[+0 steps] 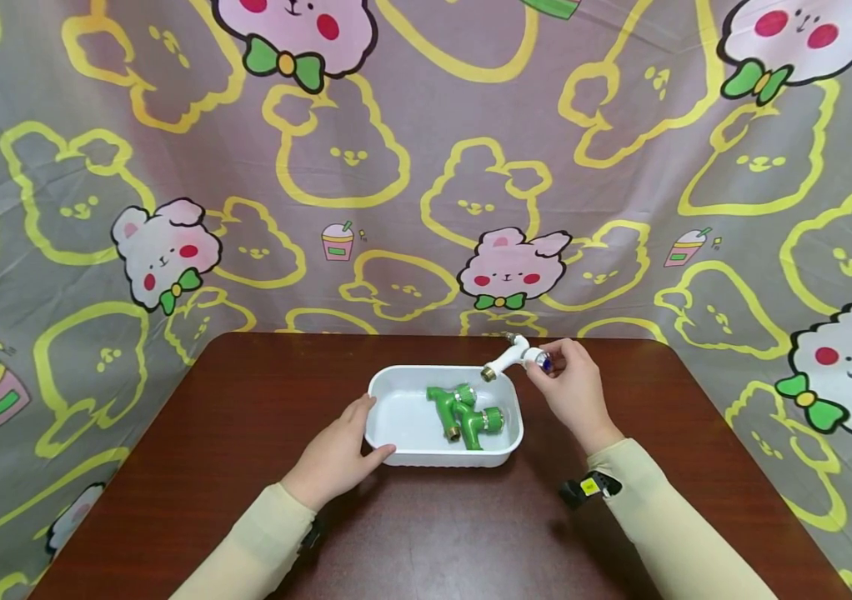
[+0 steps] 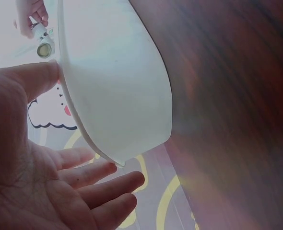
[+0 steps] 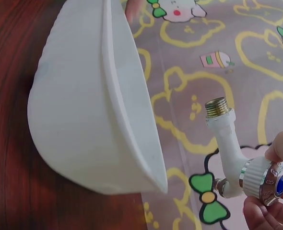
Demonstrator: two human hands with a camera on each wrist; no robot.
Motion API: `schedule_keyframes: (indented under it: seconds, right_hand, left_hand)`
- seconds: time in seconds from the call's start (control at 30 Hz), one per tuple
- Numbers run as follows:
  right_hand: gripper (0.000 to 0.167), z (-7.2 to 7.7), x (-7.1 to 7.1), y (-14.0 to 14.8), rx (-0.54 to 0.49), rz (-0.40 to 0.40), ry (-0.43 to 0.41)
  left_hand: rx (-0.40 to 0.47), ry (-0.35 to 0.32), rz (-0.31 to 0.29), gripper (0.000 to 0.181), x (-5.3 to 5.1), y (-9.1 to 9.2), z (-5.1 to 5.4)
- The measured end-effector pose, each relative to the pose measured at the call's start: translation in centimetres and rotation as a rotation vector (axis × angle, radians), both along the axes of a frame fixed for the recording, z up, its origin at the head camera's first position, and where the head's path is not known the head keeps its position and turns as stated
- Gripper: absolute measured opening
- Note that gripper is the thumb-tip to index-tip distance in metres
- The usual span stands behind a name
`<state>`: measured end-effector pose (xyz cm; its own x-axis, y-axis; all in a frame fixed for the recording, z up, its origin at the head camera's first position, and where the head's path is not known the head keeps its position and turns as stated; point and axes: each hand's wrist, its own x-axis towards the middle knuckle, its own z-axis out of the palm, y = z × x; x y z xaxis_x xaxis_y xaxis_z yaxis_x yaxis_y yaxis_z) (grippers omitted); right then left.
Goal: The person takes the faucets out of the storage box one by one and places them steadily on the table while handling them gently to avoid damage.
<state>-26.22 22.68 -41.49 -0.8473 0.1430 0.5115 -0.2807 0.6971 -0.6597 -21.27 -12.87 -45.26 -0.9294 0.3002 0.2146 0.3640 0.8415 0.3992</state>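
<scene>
A white faucet (image 1: 504, 360) with a brass threaded end is held above the back right rim of a white tray (image 1: 388, 458). My right hand (image 1: 574, 392) pinches its round knob; in the right wrist view the faucet (image 3: 230, 148) shows a blue cap on the knob, between thumb and fingers (image 3: 261, 215). Two green faucets (image 1: 447, 408) (image 1: 480, 423) lie together in the tray's right half. My left hand (image 1: 336, 454) rests on the tray's left end, fingers straight and spread; in the left wrist view its thumb (image 2: 41, 79) touches the rim.
The brown table (image 1: 246, 433) surrounds the tray. Behind it and at both sides hangs a grey curtain (image 1: 396, 225) with yellow outlines and cartoon animals. A black strap (image 1: 583, 490) sits at the right wrist.
</scene>
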Motion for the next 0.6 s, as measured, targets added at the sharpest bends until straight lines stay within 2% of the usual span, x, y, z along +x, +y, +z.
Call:
schedule_keyframes:
  seconds: [0.23,0.6]
  right_hand:
    - [0.027,-0.7,-0.7,1.5,-0.034,-0.065,-0.008]
    - [0.026,-1.9,-1.7,2.9,-0.024,-0.13,-0.025]
  left_hand:
    - [0.004,-0.003,0.002,0.081,0.0,0.1,0.0]
    - [0.004,-0.005,0.001,0.083,0.0,0.0,0.0]
